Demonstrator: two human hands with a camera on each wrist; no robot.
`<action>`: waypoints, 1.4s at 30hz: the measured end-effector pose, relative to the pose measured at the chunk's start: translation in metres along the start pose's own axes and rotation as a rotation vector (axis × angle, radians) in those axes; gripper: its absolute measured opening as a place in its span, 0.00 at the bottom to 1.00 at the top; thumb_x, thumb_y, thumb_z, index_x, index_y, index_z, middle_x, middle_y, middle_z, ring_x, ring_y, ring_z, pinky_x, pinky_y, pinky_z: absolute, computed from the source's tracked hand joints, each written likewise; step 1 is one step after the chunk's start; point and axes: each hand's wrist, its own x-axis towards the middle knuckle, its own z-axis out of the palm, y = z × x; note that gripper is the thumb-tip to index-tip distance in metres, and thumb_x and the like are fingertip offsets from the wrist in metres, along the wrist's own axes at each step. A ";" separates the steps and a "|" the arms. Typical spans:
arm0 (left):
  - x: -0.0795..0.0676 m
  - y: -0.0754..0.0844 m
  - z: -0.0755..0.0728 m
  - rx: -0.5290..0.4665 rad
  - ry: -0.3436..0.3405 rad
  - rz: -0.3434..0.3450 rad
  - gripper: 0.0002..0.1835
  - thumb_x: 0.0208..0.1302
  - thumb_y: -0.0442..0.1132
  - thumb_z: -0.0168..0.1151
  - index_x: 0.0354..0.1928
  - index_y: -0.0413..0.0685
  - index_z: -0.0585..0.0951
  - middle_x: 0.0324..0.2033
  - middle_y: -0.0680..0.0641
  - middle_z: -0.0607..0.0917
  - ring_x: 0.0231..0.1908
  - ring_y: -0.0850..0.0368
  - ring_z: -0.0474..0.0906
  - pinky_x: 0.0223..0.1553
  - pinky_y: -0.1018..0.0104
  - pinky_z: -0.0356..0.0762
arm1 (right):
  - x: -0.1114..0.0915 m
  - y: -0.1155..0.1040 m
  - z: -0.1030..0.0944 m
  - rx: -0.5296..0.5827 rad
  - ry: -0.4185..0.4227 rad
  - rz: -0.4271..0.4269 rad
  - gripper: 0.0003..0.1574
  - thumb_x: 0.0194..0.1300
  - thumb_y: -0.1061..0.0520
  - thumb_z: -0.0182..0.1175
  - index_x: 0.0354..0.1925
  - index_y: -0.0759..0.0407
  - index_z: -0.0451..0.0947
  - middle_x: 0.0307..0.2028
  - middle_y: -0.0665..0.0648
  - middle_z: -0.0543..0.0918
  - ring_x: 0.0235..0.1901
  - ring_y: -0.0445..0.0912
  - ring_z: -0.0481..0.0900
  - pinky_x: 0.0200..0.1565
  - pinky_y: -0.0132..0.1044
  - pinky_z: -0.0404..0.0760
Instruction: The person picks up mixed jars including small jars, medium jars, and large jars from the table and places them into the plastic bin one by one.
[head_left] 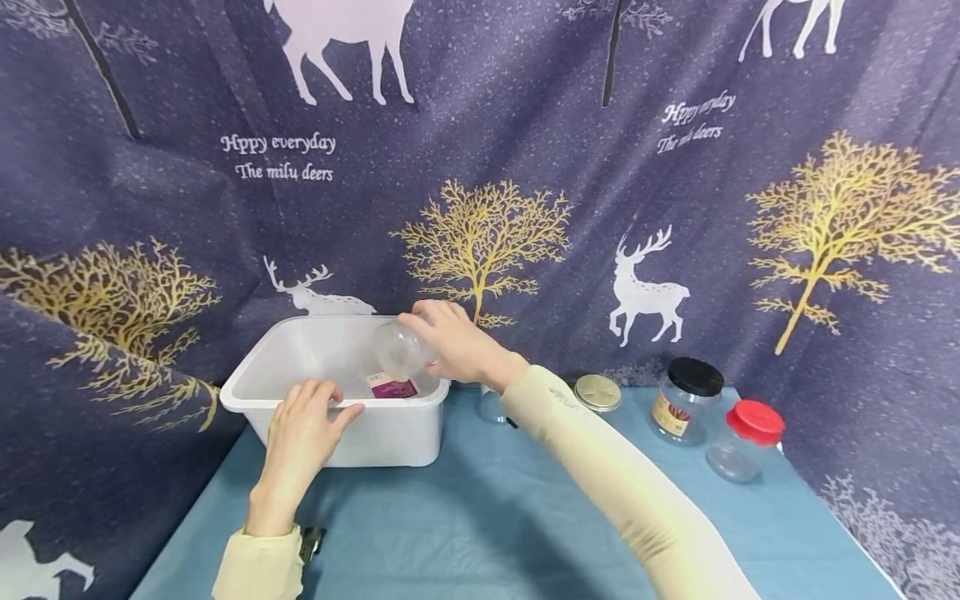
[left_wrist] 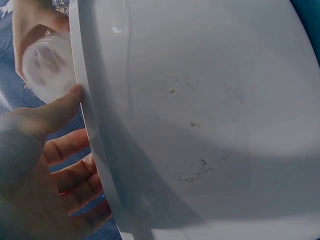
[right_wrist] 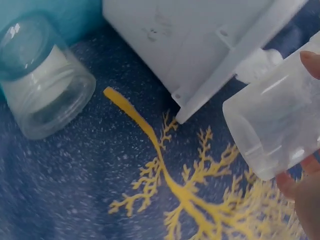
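My right hand point(head_left: 461, 346) grips a clear plastic jar point(head_left: 401, 348), tilted over the right side of a white bin point(head_left: 337, 433). The right wrist view shows the jar point(right_wrist: 272, 112) from its side, with fingertips on its wall. A white piece point(right_wrist: 257, 65) shows behind it, close to the bin's rim. At the near rim is my left hand point(head_left: 303, 425), with fingers loosely bent over the edge. In the left wrist view its thumb tip touches the rim. A purple and white packet point(head_left: 392, 387) lies inside the bin, below the jar.
A clear jar without a lid point(right_wrist: 47, 82) stands right of the bin, partly behind my right arm. Farther right are a gold lid point(head_left: 597, 392), a black-lidded jar point(head_left: 686, 402) and a red-lidded jar point(head_left: 744, 442). A dark patterned cloth point(head_left: 525, 125) hangs behind the blue-covered table point(head_left: 450, 533).
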 end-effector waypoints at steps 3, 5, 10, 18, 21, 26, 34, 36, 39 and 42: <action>0.001 0.001 0.002 -0.003 0.004 0.013 0.17 0.55 0.46 0.74 0.35 0.42 0.78 0.35 0.42 0.78 0.41 0.41 0.72 0.38 0.48 0.65 | 0.008 -0.003 0.009 -0.089 -0.063 -0.047 0.51 0.52 0.49 0.74 0.70 0.47 0.61 0.63 0.55 0.65 0.64 0.51 0.60 0.65 0.49 0.56; 0.001 0.001 0.003 -0.002 0.008 0.023 0.17 0.55 0.46 0.74 0.34 0.43 0.78 0.34 0.42 0.78 0.40 0.41 0.72 0.37 0.48 0.65 | 0.011 -0.006 0.015 -0.109 -0.086 -0.071 0.50 0.51 0.50 0.74 0.69 0.46 0.62 0.63 0.54 0.65 0.64 0.51 0.60 0.66 0.49 0.55; -0.002 0.000 0.005 0.009 0.027 0.043 0.17 0.55 0.46 0.73 0.34 0.43 0.77 0.34 0.43 0.78 0.38 0.42 0.72 0.36 0.48 0.65 | 0.018 -0.012 0.026 -0.098 -0.128 -0.104 0.51 0.51 0.50 0.76 0.69 0.46 0.64 0.65 0.56 0.65 0.67 0.52 0.59 0.68 0.48 0.51; -0.009 0.000 0.007 -0.001 0.026 0.044 0.16 0.55 0.45 0.74 0.35 0.43 0.77 0.33 0.44 0.77 0.39 0.42 0.72 0.35 0.48 0.65 | 0.024 -0.022 0.042 -0.142 -0.236 -0.108 0.52 0.52 0.43 0.75 0.71 0.42 0.62 0.67 0.53 0.64 0.67 0.50 0.58 0.69 0.47 0.52; -0.010 0.000 0.007 0.000 0.034 0.044 0.16 0.55 0.45 0.74 0.34 0.43 0.77 0.33 0.44 0.77 0.39 0.41 0.72 0.36 0.47 0.66 | 0.024 -0.024 0.045 -0.163 -0.234 -0.106 0.52 0.55 0.43 0.73 0.72 0.41 0.60 0.69 0.53 0.62 0.68 0.50 0.57 0.69 0.47 0.51; -0.008 0.000 0.006 0.003 0.038 0.047 0.17 0.55 0.45 0.74 0.34 0.43 0.77 0.34 0.43 0.78 0.40 0.40 0.73 0.37 0.46 0.66 | 0.020 -0.023 0.047 -0.132 -0.168 -0.055 0.56 0.55 0.41 0.73 0.75 0.41 0.54 0.74 0.57 0.52 0.72 0.53 0.50 0.69 0.49 0.50; -0.005 0.000 0.003 -0.003 0.015 0.016 0.16 0.56 0.45 0.74 0.36 0.42 0.78 0.36 0.41 0.79 0.41 0.40 0.73 0.39 0.44 0.66 | 0.008 -0.019 0.038 0.013 -0.077 0.050 0.49 0.63 0.41 0.66 0.74 0.45 0.54 0.74 0.60 0.48 0.73 0.53 0.45 0.70 0.48 0.45; -0.005 0.000 0.003 -0.005 0.008 0.010 0.16 0.56 0.45 0.73 0.36 0.42 0.78 0.36 0.41 0.79 0.41 0.40 0.72 0.40 0.45 0.66 | 0.004 -0.019 0.035 0.054 -0.052 0.068 0.48 0.63 0.42 0.65 0.74 0.46 0.55 0.74 0.60 0.48 0.73 0.52 0.45 0.70 0.48 0.45; -0.004 0.000 0.002 -0.008 0.011 0.011 0.16 0.56 0.45 0.73 0.37 0.41 0.79 0.36 0.41 0.79 0.41 0.40 0.72 0.39 0.45 0.66 | -0.004 -0.019 0.029 0.119 0.007 0.109 0.45 0.64 0.43 0.65 0.73 0.48 0.58 0.73 0.61 0.50 0.73 0.53 0.47 0.70 0.50 0.48; -0.003 0.001 0.002 -0.010 0.018 0.016 0.16 0.56 0.44 0.73 0.37 0.41 0.79 0.36 0.41 0.79 0.42 0.40 0.72 0.39 0.45 0.66 | -0.014 -0.020 0.024 0.190 0.064 0.177 0.42 0.65 0.44 0.64 0.72 0.47 0.59 0.73 0.61 0.51 0.72 0.53 0.49 0.69 0.51 0.51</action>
